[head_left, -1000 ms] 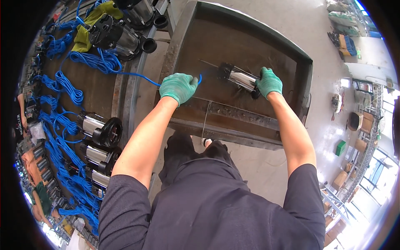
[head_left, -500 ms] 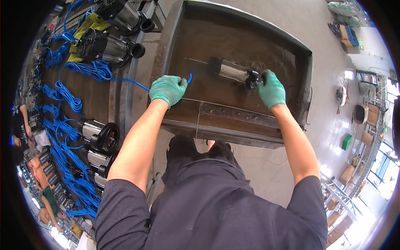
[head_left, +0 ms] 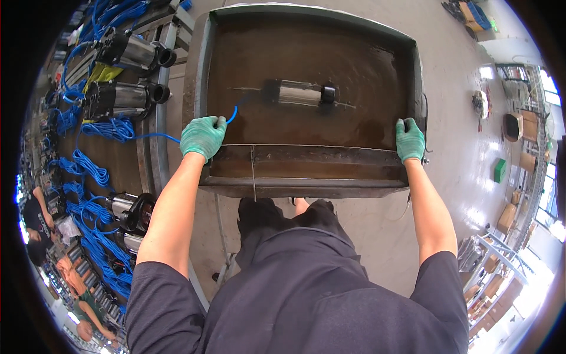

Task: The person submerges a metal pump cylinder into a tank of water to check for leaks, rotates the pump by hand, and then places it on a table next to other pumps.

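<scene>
A metal tank [head_left: 312,8] of brown water stands in front of me. Lying in the water near its middle is a submersible pump [head_left: 299,93] with a silver body and black ends. A blue cable [head_left: 233,114] leaves the pump's left side, partly lost under the murky water. My left hand [head_left: 201,139], in a green glove, is closed around this cable at the tank's left edge. At the right edge, my gloved right hand [head_left: 410,140] is curled over the tank's rim, away from the pump.
To the left, a workbench carries more silver and black pumps [head_left: 121,99] and coiled blue cables [head_left: 109,129]. A metal bar [head_left: 318,154] crosses the near part of the tank. People work at the far lower left. A green box [head_left: 500,170] stands on the floor at right.
My right hand has let go of the pump's right end and moved right onto the tank rim. The pump now lies level in calmer water. My left hand still holds the cable.
</scene>
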`<action>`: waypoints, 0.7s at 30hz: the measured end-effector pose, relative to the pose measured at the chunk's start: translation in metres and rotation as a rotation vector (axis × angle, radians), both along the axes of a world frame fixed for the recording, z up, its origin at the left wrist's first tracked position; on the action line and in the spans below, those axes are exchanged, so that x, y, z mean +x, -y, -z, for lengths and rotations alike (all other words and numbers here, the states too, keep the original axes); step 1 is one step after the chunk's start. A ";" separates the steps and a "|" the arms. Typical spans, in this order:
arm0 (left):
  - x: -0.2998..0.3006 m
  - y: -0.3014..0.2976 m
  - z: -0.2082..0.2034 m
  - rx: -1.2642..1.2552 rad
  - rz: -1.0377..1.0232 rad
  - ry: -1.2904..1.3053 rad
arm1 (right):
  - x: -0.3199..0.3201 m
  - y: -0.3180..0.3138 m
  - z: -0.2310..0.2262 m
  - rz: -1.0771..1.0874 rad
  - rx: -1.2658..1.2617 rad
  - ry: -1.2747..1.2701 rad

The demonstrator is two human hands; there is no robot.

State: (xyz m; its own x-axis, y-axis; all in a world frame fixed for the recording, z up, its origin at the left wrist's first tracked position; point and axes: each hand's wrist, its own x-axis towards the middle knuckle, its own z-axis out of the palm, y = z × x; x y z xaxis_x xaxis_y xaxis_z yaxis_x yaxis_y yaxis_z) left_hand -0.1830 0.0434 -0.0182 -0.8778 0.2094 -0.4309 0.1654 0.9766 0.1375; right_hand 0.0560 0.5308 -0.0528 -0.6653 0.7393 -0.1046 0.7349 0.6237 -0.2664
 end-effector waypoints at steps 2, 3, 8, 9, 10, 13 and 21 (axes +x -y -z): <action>0.000 -0.002 -0.001 -0.013 0.005 -0.002 | -0.001 0.000 -0.005 0.004 0.011 0.045; 0.000 -0.003 0.000 -0.011 0.017 -0.005 | 0.001 -0.003 -0.002 0.014 -0.006 0.062; 0.001 0.001 0.008 0.010 0.006 -0.061 | -0.005 0.000 -0.008 0.002 -0.019 0.151; 0.001 0.000 0.008 0.004 -0.001 -0.065 | -0.005 -0.001 -0.009 0.007 -0.032 0.167; 0.002 -0.002 0.008 0.005 0.007 -0.067 | -0.003 -0.002 -0.008 0.009 -0.035 0.176; 0.003 -0.004 0.007 0.005 -0.024 -0.070 | -0.005 -0.001 -0.013 0.020 -0.046 0.205; 0.004 -0.001 0.013 0.007 -0.025 -0.100 | -0.005 -0.003 -0.011 0.030 -0.070 0.209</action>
State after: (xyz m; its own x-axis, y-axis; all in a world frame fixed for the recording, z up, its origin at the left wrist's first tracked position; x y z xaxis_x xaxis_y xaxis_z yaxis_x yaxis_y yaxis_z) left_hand -0.1788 0.0440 -0.0310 -0.9212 0.1894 -0.3398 0.1540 0.9797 0.1285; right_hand 0.0510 0.5342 -0.0421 -0.6018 0.7441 -0.2900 0.7964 0.5864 -0.1479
